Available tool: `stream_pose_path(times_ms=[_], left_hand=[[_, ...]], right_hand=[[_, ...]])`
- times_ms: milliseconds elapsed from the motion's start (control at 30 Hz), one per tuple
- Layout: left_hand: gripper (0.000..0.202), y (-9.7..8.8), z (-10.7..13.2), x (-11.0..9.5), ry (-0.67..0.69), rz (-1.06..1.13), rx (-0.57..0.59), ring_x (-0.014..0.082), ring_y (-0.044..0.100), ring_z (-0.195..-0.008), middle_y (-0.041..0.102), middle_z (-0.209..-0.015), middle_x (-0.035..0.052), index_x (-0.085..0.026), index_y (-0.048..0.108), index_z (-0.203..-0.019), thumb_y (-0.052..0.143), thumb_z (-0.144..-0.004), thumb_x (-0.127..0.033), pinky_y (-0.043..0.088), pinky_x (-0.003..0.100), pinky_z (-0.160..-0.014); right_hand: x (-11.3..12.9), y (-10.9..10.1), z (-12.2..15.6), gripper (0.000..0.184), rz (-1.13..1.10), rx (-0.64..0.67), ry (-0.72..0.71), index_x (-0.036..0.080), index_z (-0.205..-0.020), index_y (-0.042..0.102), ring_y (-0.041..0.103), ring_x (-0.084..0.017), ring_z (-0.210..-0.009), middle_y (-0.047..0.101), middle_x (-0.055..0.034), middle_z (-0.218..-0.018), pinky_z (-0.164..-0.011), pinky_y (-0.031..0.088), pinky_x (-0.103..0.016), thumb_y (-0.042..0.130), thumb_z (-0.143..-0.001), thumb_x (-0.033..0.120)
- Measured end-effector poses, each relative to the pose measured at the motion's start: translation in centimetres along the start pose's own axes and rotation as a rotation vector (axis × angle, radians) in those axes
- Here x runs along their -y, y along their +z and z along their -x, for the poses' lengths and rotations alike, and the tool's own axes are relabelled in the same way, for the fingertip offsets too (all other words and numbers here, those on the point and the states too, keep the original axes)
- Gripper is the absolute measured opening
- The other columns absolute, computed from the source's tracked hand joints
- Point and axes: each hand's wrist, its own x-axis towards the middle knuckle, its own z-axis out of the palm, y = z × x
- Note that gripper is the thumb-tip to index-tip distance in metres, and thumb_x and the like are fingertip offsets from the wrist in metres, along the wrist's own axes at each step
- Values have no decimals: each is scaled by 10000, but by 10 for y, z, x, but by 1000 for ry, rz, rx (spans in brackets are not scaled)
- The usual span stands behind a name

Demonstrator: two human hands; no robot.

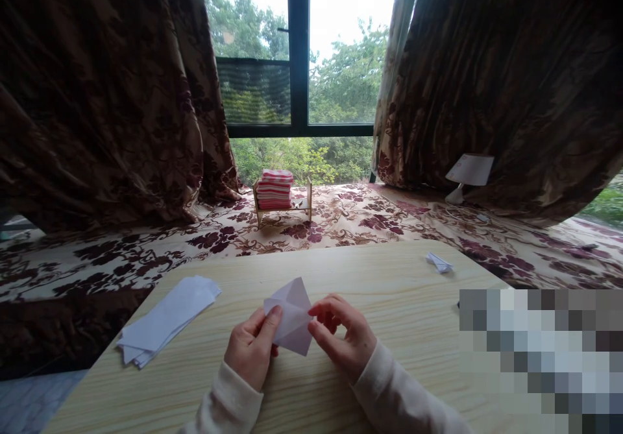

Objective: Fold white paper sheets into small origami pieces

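Observation:
A folded white paper (292,314), creased into a diamond shape, is held just above the light wooden table (379,272). My left hand (250,349) pinches its lower left edge, thumb on top. My right hand (343,337) grips its right side with curled fingers. Both sleeves are cream-coloured. A stack of white paper sheets (165,320) lies on the table to the left of my hands. A small folded paper piece (439,263) rests near the table's far right edge.
Beyond the table a floral cloth (365,220) covers a ledge. On it stand a small wooden rack with red-striped folded cloths (275,191) and a white lamp (467,174). Dark floral curtains frame a window. A blurred patch hides the lower right.

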Motion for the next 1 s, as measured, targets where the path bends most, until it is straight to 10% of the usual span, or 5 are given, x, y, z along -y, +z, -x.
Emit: stream_pose_path(times_ms=[267,433,600,900,1000], left_hand=[[325,-5,-12,10,4,33,-18,97,464,-454,566,-589,4,-116,622,-780,602,-632,-404,418,221,-433],[602,-15,-16,3,526,-436,-119,204,532,-906,491,-1143,91,-211,346,-1247,551,-682,-240,460,348,-736],[589,-23,-15,-3,959,-925,-8,260,350,-1182,407,-1289,73,-263,379,-1246,470,-695,-76,288,449,-955],[401,-8,-1,3,289,-403,349,122,563,-583,622,-673,-9,-170,456,-1087,435,-687,-148,444,218,-539],[519,-4,5,3,315,-456,320,105,525,-490,606,-620,-39,-201,392,-1185,450,-672,-149,425,204,-475]], right_hand=[[-1,-3,-1,135,108,95,-204,172,-664,558,463,-96,-567,501,-5,-653,-508,398,-211,494,-630,57],[1,-15,-5,206,317,115,-410,180,-699,553,476,-146,-697,522,-34,-732,-611,404,-274,462,-607,20],[5,-18,-5,200,335,133,-456,178,-675,529,466,-145,-698,511,-36,-751,-616,398,-280,451,-607,7],[0,-23,-13,105,-359,-44,-40,181,-659,462,525,-130,-731,561,-47,-830,-576,438,-227,526,-701,108],[-2,-19,-13,172,-578,-36,137,176,-640,448,512,-106,-628,602,-43,-783,-535,433,-218,604,-691,229]])
